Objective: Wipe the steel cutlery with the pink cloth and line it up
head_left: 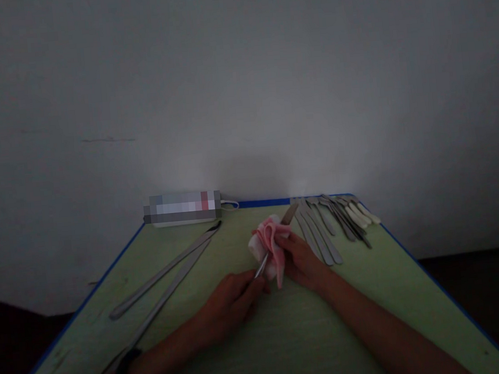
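Observation:
A metal table knife (261, 265) is held in front of me, its blade pointing up and to the right. My left hand (239, 297) is closed around its handle. My right hand (299, 258) grips a pink and white cloth (272, 243) that is folded around the middle of the knife. The blade's end shows beyond the cloth. Just to the right of the cloth, several forks (317, 236) lie on the table. The fingers of my right hand are partly hidden by the cloth.
Two long metal utensils (165, 276) lie at the left of the green table (281, 347) with blue edging. At the back left stands a blurred white box (186, 210). More cutlery (344, 219), some white-handled, lies at the back right. A pale wall (241, 94) rises behind.

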`<state>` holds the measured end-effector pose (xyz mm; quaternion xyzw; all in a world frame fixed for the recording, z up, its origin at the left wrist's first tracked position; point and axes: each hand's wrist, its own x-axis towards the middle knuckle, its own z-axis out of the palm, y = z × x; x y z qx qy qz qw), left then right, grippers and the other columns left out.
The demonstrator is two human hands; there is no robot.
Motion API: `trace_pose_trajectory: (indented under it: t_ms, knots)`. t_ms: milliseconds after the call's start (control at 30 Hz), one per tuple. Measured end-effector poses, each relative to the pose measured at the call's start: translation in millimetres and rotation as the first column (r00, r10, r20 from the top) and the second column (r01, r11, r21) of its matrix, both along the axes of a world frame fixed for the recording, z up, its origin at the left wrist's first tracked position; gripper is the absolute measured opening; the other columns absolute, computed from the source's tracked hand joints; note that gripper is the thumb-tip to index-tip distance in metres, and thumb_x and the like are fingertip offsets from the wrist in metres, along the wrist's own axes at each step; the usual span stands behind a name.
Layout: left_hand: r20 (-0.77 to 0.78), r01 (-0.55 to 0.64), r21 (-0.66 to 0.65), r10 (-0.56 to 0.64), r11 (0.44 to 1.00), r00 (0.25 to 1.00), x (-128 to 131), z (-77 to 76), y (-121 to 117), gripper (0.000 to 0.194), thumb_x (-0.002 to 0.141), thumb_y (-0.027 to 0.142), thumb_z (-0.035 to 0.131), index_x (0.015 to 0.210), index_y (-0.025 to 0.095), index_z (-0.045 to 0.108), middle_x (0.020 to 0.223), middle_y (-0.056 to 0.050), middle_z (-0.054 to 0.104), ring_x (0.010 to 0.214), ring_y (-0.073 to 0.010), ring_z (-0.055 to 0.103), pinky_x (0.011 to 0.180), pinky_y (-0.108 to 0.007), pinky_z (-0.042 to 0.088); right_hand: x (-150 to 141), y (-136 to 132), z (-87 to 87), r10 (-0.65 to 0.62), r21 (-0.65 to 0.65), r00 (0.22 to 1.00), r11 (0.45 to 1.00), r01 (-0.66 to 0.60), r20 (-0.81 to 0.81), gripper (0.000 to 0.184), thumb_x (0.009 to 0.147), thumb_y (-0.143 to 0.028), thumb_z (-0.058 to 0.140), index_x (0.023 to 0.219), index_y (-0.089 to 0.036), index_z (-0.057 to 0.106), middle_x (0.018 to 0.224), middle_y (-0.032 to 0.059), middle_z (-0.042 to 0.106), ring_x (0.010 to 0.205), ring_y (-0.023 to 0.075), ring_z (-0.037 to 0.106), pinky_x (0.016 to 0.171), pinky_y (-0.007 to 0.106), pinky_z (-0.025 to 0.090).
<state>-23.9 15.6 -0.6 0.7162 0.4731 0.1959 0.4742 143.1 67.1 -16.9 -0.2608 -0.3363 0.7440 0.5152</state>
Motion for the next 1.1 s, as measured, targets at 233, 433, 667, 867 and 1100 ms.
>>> trace_pose_trajectory:
  t_ms: [233,433,667,867,1100]
  knots:
    - [0.054,0.004,-0.039,-0.002,0.999,0.999,-1.9,-6.4,-0.1,0.04,0.092,0.047,0.034,0.088,0.017,0.059,0.051,0.007,0.044,0.046,-0.0092,0.041,0.045,-0.018,0.032,0.5,4.2,-2.5,-0.028,-0.013,0.999,1.0,0.028,-0.016,0.03,0.076,-0.042,0.064,0.093,-0.017,0.063,0.092,0.0048,0.068,0.086,0.0172,0.062,0.08,0.03,0.049]
    - [0.03,0.022,-0.041,-0.021,0.999,0.999,-2.1,-5.1,0.1,0.041,0.093,0.047,0.033,0.088,0.016,0.059,0.053,0.006,0.045,0.047,-0.009,0.043,0.047,-0.018,0.033,2.5,7.6,-7.0,0.016,-0.041,0.999,0.999,-0.018,-0.047,0.027,0.075,-0.038,0.067,0.09,-0.016,0.066,0.088,0.0047,0.068,0.079,0.0148,0.061,0.076,0.027,0.048]
    - [-0.01,0.016,-0.012,-0.016,1.0,1.0,-0.6,-0.2,-1.2,0.04,0.093,0.046,0.033,0.088,0.016,0.059,0.053,0.007,0.045,0.048,-0.0091,0.043,0.049,-0.019,0.034,0.6,5.9,-3.0,0.005,-0.064,0.998,0.998,-0.009,-0.063,0.025,0.075,-0.037,0.067,0.089,-0.016,0.066,0.083,0.0034,0.067,0.075,0.014,0.059,0.072,0.026,0.047]
    - [0.009,0.022,-0.002,-0.022,1.0,1.0,-1.5,-1.6,-0.1,0.039,0.093,0.045,0.032,0.09,0.016,0.057,0.054,0.006,0.046,0.049,-0.0096,0.044,0.048,-0.019,0.034,0.7,5.6,-2.3,0.023,-0.087,0.994,0.996,-0.032,-0.103,0.021,0.076,-0.034,0.066,0.086,-0.016,0.065,0.081,0.0028,0.066,0.074,0.0135,0.058,0.072,0.026,0.046]
    - [0.004,0.029,0.013,-0.029,0.999,1.0,-0.6,-2.2,-0.4,0.037,0.093,0.044,0.033,0.086,0.016,0.056,0.054,0.006,0.046,0.05,-0.0095,0.044,0.05,-0.02,0.035,1.4,5.7,-2.0,0.049,-0.079,0.994,0.995,-0.057,-0.095,0.017,0.076,-0.027,0.064,0.085,-0.014,0.066,0.081,0.0035,0.067,0.072,0.013,0.059,0.069,0.024,0.046]
